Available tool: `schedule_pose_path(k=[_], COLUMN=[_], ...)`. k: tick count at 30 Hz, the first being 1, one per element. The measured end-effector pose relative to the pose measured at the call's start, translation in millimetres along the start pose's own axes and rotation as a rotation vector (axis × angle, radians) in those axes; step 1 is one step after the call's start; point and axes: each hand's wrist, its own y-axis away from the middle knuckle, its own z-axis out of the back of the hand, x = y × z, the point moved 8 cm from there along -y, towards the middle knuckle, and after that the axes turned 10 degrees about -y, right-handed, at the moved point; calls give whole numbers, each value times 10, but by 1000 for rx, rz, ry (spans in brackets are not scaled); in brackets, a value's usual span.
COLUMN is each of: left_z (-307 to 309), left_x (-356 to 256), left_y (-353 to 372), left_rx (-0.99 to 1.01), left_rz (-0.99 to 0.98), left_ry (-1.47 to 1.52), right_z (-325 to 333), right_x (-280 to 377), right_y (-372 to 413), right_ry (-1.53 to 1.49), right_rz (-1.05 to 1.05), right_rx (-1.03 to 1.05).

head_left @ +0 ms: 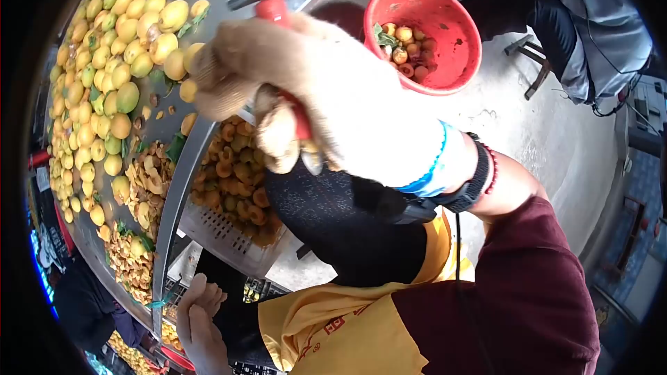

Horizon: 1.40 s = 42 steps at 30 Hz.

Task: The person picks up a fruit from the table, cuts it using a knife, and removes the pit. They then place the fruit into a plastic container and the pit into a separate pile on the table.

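Observation:
My right hand (271, 62), in a pale work glove, is raised over the metal table's edge. Its fingers are wrapped round a red-handled metal tool (272, 8); a dark metal piece sticks out above the fist and more red shows below. The tool's exact kind is unclear. My left hand (201, 323), also pale-gloved, is low at the table's near edge, fingers curled together and what lies inside them hidden. Many yellow apricots (121, 62) are heaped on the table, with cut pieces (135, 257) piled along the near edge.
Below the table edge, a white perforated crate (229, 239) holds cut fruit. A red bucket (458, 35) with fruit and leaves stands on the floor. Another person (583, 28) is beside a small stool (535, 62). My dark-clothed leg (340, 222) is beside the crate.

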Motion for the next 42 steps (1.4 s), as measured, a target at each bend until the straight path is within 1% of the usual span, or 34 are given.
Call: schedule_pose_path(k=[1,2,3,5,6,8,9,10,11,12,13,14,15,16,17,19,20,21,23,25,26,27,28,29,30,31,33,34,35,37,38,39,41,42], left_z=[-21,-22,-14,-22,-26,-56,-48,-93,-121,-150,-159,-122,-130,-96,-58,84,177,255,428,674,801,917,1011,1046,1076,1097,991,887,728,528,532,552,691,771], left_x=[0,18,41,89,106,56,25,-80,-150,-247,-330,-317,-466,-508,-591,-768,-780,-759,-678,-634,-620,-613,-597,-631,-730,-868,-1225,-1216,-1266,-1250,-1249,-1186,-1263,-1297], left_y=[35,67,101,137,144,178,209,238,248,250,262,233,241,220,208,192,146,75,-127,-424,-609,-828,-1080,-1337,-1578,-1782,-2053,-2376,-2570,-2861,-2972,-3035,-2862,-2740], left_rx=[13,0,-15,7,17,21,14,21,-4,32,41,84,102,130,124,95,72,64,23,-87,-141,-191,-243,-244,-294,-345,-433,-443,-441,-454,-515,-474,-417,-419], left_rz=[-12,-13,-14,-44,-56,-76,-79,-95,-74,-69,-82,-157,-177,-245,-296,-312,-320,-341,-344,-321,-297,-278,-298,-305,-346,-382,-302,-249,-214,-124,-108,-209,-261,-258], left_ry=[-1,16,34,49,61,51,38,117,82,119,228,154,256,256,256,206,211,271,384,291,252,212,219,220,94,-33,-452,-731,-1039,-1324,-1341,-1261,-1117,-1048], right_z=[-92,-200,-244,-467,-537,-697,-754,-790,-916,-1005,-1071,-1167,-1229,-1277,-1309,-1396,-1428,-1418,-1434,-1457,-1474,-1497,-1460,-1415,-1313,-1298,-1233,-1170,-1143,-1139,-1085,-1038,-1003,-1011], right_x=[-40,-16,-159,-165,-140,-235,-254,-306,-331,-333,-355,-421,-481,-531,-589,-732,-829,-972,-1083,-1043,-1056,-1062,-1087,-1101,-1179,-1199,-1134,-1146,-1113,-972,-937,-902,-856,-859], right_y=[-36,-48,-113,-59,-58,-54,-23,-29,-86,-85,-43,-42,-50,-35,-13,19,25,11,-47,-222,-408,-571,-700,-836,-926,-973,-931,-955,-964,-1048,-1088,-1098,-1077,-1093], right_ry=[2,97,-211,-258,-246,-386,-382,-385,-382,-340,-298,-311,-318,-300,-281,-271,-248,-278,-277,-237,-295,-371,-370,-370,-367,-450,-372,-291,-291,-224,-211,-209,-159,-139], right_rz=[73,304,186,-9,8,-84,-73,-85,-101,-124,-152,-173,-195,-235,-269,-303,-330,-357,-348,-252,-172,-140,-102,-61,-61,-37,-70,-62,-64,-76,-53,-50,-85,-105], right_rx=[59,129,26,86,87,100,125,112,131,75,30,96,145,108,52,8,39,56,-18,-110,-50,-20,-39,-58,-153,-117,-184,-191,-206,-212,-199,-210,-210,-151])
